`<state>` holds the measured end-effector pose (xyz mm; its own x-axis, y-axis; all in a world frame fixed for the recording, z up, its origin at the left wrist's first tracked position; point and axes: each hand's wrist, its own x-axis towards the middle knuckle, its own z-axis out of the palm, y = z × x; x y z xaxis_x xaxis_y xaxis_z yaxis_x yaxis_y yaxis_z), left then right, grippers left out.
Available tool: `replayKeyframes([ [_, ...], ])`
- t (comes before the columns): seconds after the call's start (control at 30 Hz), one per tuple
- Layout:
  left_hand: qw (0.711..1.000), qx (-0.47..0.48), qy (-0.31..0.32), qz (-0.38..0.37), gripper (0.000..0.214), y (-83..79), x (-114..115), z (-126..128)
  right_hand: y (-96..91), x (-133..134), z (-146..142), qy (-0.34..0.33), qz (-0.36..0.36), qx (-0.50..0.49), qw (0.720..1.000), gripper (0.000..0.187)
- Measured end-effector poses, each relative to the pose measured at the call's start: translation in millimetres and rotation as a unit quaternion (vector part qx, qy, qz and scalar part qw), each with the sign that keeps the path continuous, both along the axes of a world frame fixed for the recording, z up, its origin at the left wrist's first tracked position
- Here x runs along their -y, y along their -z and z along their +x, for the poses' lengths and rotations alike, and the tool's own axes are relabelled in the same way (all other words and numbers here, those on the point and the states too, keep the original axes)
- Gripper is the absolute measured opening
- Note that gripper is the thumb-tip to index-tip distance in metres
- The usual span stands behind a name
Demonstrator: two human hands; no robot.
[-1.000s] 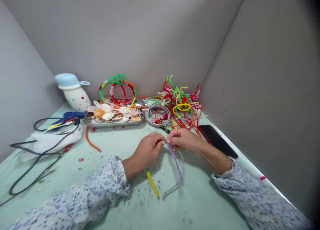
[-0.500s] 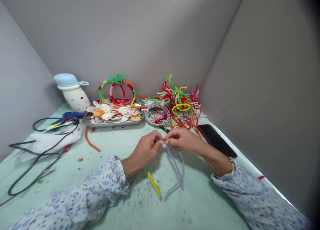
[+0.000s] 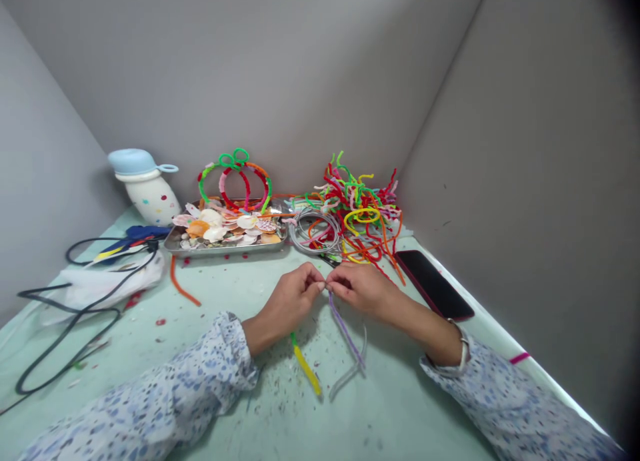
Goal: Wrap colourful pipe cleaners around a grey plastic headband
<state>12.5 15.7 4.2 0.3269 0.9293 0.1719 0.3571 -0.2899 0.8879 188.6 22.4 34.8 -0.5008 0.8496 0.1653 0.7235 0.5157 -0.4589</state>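
My left hand [image 3: 296, 295] is closed, thumb and forefinger pinched at what looks like a thin grey wire [image 3: 345, 381]; the pinched part is hidden by the fingers. A yellow and green pipe cleaner [image 3: 306, 369] shows below this hand, its upper end covered by the palm. Fingertip to fingertip with it, my right hand [image 3: 361, 287] pinches the top of a purple pipe cleaner [image 3: 346, 329], which hangs down toward the table. The bare wire curves beneath the right hand and past the purple strand's lower end.
Behind the hands are a metal tray [image 3: 225, 249] of shells, a grey wire coil [image 3: 315, 231] and a tangled pile of pipe cleaners [image 3: 357, 197]. A phone [image 3: 435, 284] lies right. Leftward are a bottle [image 3: 147, 191], a black cable [image 3: 83, 309] and an orange pipe cleaner [image 3: 183, 284].
My right hand has shifted slightly down, and its fingers have re-formed around the pinch. The purple pipe cleaner's top has moved a little left. My left hand stays nearly still.
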Motion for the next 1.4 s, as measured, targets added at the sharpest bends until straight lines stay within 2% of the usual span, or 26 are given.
replayKeyframes([
  [0.17, 1.000, 0.019, 0.000, -0.019, 0.010, 2.7, -2.9, -0.3, -3.6, 6.0, -2.9, 0.008, 0.040, 0.046, 0.998, 0.017],
  [0.33, 0.999, 0.032, 0.008, -0.014, 0.010, 2.5, -3.0, 0.6, -3.8, -0.4, 6.2, -0.028, -0.014, -0.009, 0.999, 0.017],
  [0.43, 0.999, 0.031, 0.011, -0.016, 0.010, 2.2, -1.5, 1.7, -3.5, -3.2, 10.2, -0.034, -0.020, -0.011, 0.999, 0.016],
  [0.67, 0.999, 0.037, 0.011, -0.020, 0.009, 3.4, -2.6, 1.2, -4.1, 5.1, 2.0, -0.018, 0.038, 0.049, 0.998, 0.014],
  [0.83, 0.999, 0.040, 0.004, -0.029, 0.009, 3.7, -4.3, -0.1, -2.4, 11.2, -4.9, 0.019, 0.083, 0.113, 0.990, 0.019],
  [0.9, 0.998, 0.047, 0.006, -0.033, 0.009, 2.9, -4.5, 0.0, -3.0, 9.1, -2.8, 0.002, 0.068, 0.086, 0.994, 0.018],
  [1.0, 0.997, 0.063, 0.015, -0.043, 0.010, 1.4, -4.6, 1.0, -6.8, 3.9, 4.5, -0.033, 0.009, 0.017, 0.999, 0.018],
  [1.1, 0.996, 0.070, 0.026, -0.050, 0.011, 0.2, -4.0, 2.2, -10.1, 0.9, 10.6, -0.031, -0.025, -0.003, 0.999, 0.018],
  [1.2, 0.996, 0.066, 0.027, -0.050, 0.011, -0.7, -2.9, 3.0, -10.4, 1.1, 11.3, -0.026, -0.029, 0.001, 0.999, 0.016],
  [1.4, 0.996, 0.070, 0.021, -0.051, 0.010, -0.2, -2.3, 2.2, -7.4, 9.1, -0.5, -0.009, 0.040, 0.066, 0.997, 0.015],
])
